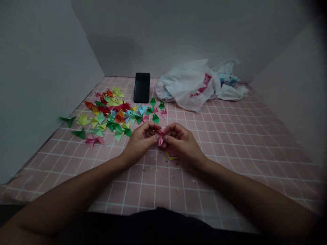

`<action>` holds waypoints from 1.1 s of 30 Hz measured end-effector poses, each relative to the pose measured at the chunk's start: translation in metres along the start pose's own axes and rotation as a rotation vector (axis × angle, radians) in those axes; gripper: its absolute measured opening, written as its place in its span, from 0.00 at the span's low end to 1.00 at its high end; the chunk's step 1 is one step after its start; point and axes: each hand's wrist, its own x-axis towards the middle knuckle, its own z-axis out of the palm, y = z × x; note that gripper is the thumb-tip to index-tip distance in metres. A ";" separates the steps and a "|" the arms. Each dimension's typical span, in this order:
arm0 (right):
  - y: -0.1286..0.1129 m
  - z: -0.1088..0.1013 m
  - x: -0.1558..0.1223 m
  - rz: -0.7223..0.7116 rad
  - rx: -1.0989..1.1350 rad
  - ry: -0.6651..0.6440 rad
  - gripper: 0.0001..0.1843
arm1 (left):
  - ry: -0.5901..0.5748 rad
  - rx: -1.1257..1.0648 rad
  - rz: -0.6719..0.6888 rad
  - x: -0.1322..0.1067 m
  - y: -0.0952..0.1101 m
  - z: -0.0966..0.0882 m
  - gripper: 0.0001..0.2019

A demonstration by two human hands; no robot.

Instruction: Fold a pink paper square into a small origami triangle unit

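Between my two hands, above the middle of the cloth, is a small pink folded-paper crane [160, 139]. My left hand [143, 139] pinches its left side between thumb and fingers. On its right side, the thumb and fingers of my right hand [182, 141] are closed on the same paper. Parts of the crane are hidden by the fingertips. Beneath my right hand lie some square paper sheets [171, 156], with yellow and blue edges showing; the hand covers most of them.
Many coloured paper cranes [109, 115] are spread over the left of the pink checked tablecloth [230, 146]. Behind them a black phone [142, 87] leans near the back wall. A crumpled white plastic bag [187, 83] lies right of it. Pale walls enclose three sides.
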 end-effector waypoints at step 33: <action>0.001 0.000 -0.007 -0.296 -0.183 0.041 0.09 | 0.059 0.319 0.369 -0.008 0.004 0.000 0.01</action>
